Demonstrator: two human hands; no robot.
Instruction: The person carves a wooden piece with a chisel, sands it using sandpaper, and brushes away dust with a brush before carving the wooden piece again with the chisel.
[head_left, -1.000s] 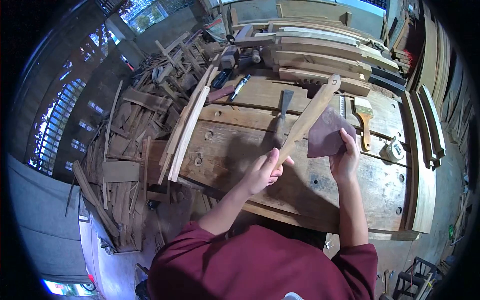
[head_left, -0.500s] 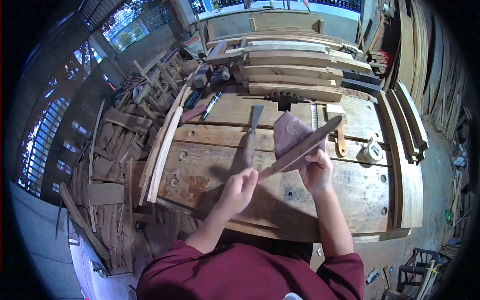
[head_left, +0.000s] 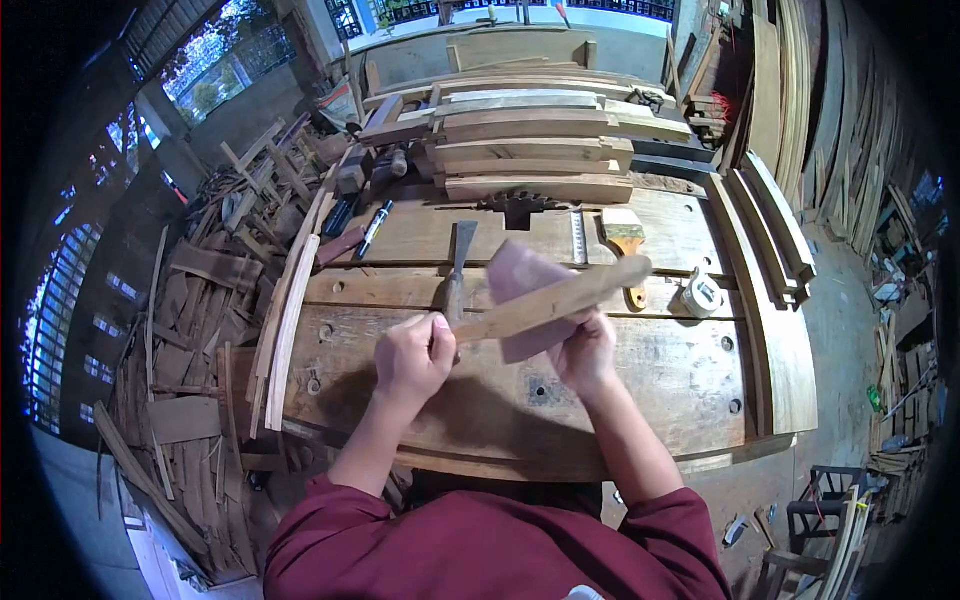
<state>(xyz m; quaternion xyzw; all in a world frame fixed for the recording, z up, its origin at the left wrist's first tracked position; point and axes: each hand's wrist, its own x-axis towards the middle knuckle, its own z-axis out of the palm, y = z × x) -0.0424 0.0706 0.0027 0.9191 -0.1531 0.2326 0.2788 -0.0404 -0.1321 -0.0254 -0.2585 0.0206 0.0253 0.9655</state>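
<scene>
My left hand (head_left: 415, 355) is closed round the narrow end of a long shaped wooden piece (head_left: 550, 303), which slants up to the right above the bench. A purplish sandpaper sheet (head_left: 522, 272) passes behind the wood and shows above and below it. My right hand (head_left: 585, 355) holds the sheet against the wood's far side, its fingers partly hidden. Just beyond my left hand lies a chisel (head_left: 462, 250) with a flat blade. A brush (head_left: 624, 232) with pale bristles and a tape measure (head_left: 702, 295) rest to the right.
Boards (head_left: 530, 157) are stacked at the back of the workbench (head_left: 640, 385). Long strips (head_left: 290, 335) line its left edge, curved pieces (head_left: 760, 235) its right. A toothed blade shows by a slot (head_left: 518, 213). A marker (head_left: 374, 230) lies at the upper left. Scrap wood (head_left: 200, 350) fills the left floor.
The wooden piece has tilted flatter, and the sandpaper has moved from beside it to behind it. Both hands appear further left as the view has shifted.
</scene>
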